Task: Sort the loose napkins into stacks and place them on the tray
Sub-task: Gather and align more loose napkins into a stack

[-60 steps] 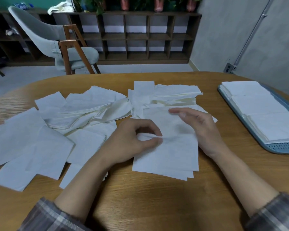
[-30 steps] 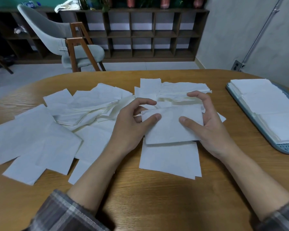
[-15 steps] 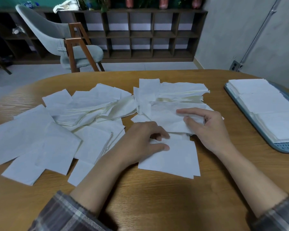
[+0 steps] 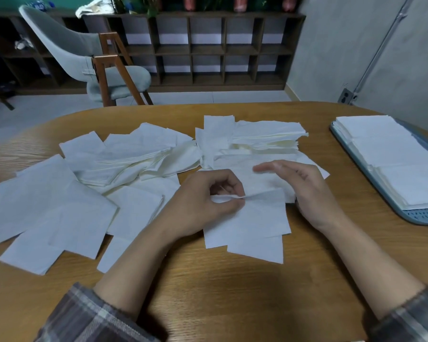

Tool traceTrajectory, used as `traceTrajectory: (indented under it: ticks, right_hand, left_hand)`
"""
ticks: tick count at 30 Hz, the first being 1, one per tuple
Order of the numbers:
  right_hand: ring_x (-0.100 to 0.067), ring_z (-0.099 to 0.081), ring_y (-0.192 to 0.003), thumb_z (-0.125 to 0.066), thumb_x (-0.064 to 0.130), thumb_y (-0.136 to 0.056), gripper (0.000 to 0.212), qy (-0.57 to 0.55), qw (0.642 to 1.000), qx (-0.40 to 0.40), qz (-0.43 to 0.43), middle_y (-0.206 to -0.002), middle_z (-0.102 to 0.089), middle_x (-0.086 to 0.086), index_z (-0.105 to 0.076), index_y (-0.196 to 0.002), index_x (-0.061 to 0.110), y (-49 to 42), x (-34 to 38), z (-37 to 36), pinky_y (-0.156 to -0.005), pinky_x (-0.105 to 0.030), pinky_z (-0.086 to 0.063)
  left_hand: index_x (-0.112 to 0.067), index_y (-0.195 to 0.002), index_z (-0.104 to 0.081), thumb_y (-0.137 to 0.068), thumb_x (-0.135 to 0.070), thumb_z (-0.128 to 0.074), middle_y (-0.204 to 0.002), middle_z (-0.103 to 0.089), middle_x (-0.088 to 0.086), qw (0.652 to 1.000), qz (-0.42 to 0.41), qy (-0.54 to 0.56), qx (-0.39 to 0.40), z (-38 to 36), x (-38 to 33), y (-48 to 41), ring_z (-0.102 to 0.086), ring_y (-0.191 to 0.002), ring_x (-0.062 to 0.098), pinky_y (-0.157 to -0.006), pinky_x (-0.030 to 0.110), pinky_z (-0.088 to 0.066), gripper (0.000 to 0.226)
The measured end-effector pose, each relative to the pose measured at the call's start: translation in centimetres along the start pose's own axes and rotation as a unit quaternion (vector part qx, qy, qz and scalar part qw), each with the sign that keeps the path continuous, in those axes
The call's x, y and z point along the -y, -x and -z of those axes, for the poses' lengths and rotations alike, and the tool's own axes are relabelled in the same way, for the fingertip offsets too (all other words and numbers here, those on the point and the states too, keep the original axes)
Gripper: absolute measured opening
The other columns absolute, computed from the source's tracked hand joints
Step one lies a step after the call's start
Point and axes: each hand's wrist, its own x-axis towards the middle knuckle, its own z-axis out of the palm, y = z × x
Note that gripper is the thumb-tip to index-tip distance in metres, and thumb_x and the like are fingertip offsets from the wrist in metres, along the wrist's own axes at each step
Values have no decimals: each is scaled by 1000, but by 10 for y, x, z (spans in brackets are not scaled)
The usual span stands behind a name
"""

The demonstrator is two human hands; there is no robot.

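Loose white napkins [image 4: 59, 206] lie scattered over the left and middle of the wooden table [image 4: 220, 292]. A small flat stack of napkins [image 4: 252, 230] sits in front of me. My left hand [image 4: 203, 206] pinches the raised edge of the top napkin [image 4: 262, 196] on that stack. My right hand [image 4: 304, 191] hovers over the stack's right side, fingers stretched out to the left and holding nothing. A blue-grey tray [image 4: 420, 215] at the right carries three neat napkin stacks [image 4: 393, 154].
A messy heap of folded napkins [image 4: 262, 139] lies behind the stack. Beyond the table stand a grey chair with wooden legs [image 4: 92, 60] and a dark cubby shelf [image 4: 208, 50]. A grey wall runs along the right.
The napkin that both hands held up a second ago now lies on the near stack. My left hand has pinched its edge again, and my right hand has lifted off it and opened.
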Motion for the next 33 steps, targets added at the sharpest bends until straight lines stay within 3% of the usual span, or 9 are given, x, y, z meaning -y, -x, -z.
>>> traceTrajectory:
  ticks: [2, 6, 12, 21, 24, 26, 29, 31, 33]
  right_hand:
    - [-4, -66, -120, -60, 43, -99, 34, -9, 1000, 15, -10, -116, -79, 8, -82, -107, 18, 2, 0, -1, -97, -11, -44]
    - [-19, -75, -107, -73, 27, -91, 27, -56, 997, 45, -34, -112, -80, -1, -78, -114, 14, 5, 0, -3, -89, -30, -60]
    - [-8, -65, -123, -77, 20, -91, 47, -16, 997, 73, -6, -134, -67, 17, -66, -135, 32, 7, 4, -7, -100, -30, -56]
    - [-17, -69, -117, -74, 11, -97, 63, -19, 998, 60, 6, -133, -66, 8, -52, -144, 47, 6, 2, -10, -94, -38, -61]
    - [-21, -69, -117, -73, 8, -97, 61, -30, 998, 56, 17, -133, -66, 5, -54, -139, 47, 7, 3, -10, -93, -41, -61]
    - [-23, -70, -113, -71, 4, -97, 56, -57, 997, 46, 25, -129, -66, 3, -56, -133, 44, 6, 3, -9, -89, -39, -62]
    - [-26, -69, -108, -73, 7, -97, 44, -76, 996, 24, 27, -121, -66, 0, -59, -122, 40, 5, 2, -5, -84, -35, -60]
    - [-16, -67, -111, -75, 9, -96, 27, -34, 998, 30, 47, -117, -70, 8, -69, -115, 28, 5, 1, -4, -89, -27, -55]
    - [-6, -67, -115, -73, 5, -96, 20, 13, 998, 43, 48, -114, -76, 13, -78, -108, 20, 5, 0, -5, -94, -17, -49]
  left_hand:
    - [-22, -93, -76, -89, -14, -84, -96, -76, -6, 1000, 4, 25, -18, 1, -1, -1, -72, -97, 13, -96, 38, -56, 12]
    - [-23, -101, -77, -88, -14, -86, -93, -77, -5, 995, -7, 65, -72, 5, -4, -1, -73, -95, 9, -84, 21, -54, 19]
    - [-24, -105, -77, -86, -15, -88, -95, -79, -7, 992, -15, 50, -112, 4, -5, -2, -73, -98, 7, -87, 12, -49, 24]
    - [-28, -104, -76, -87, -18, -87, -97, -76, -18, 990, -7, 29, -140, 2, -3, -4, -70, -99, 4, -87, 10, -46, 22]
    - [-33, -112, -74, -89, -26, -85, -110, -71, -21, 990, 0, 6, -141, 0, -3, -3, -64, -109, -4, -89, 5, -42, 26]
    - [-40, -119, -70, -89, -36, -84, -119, -66, -22, 991, 18, -12, -128, 1, -3, -3, -60, -113, -7, -90, 5, -42, 34]
    - [-39, -113, -70, -88, -33, -85, -101, -71, -8, 990, 41, 33, -129, 2, -4, -3, -66, -94, 3, -78, 18, -52, 29]
    - [-38, -111, -70, -88, -28, -86, -94, -70, -4, 987, 32, 40, -155, 0, -4, -3, -64, -85, 5, -73, 20, -50, 30]
    - [-35, -115, -68, -87, -24, -87, -96, -67, -10, 983, 5, 13, -185, -6, -3, -2, -62, -92, 3, -78, 17, -47, 36]
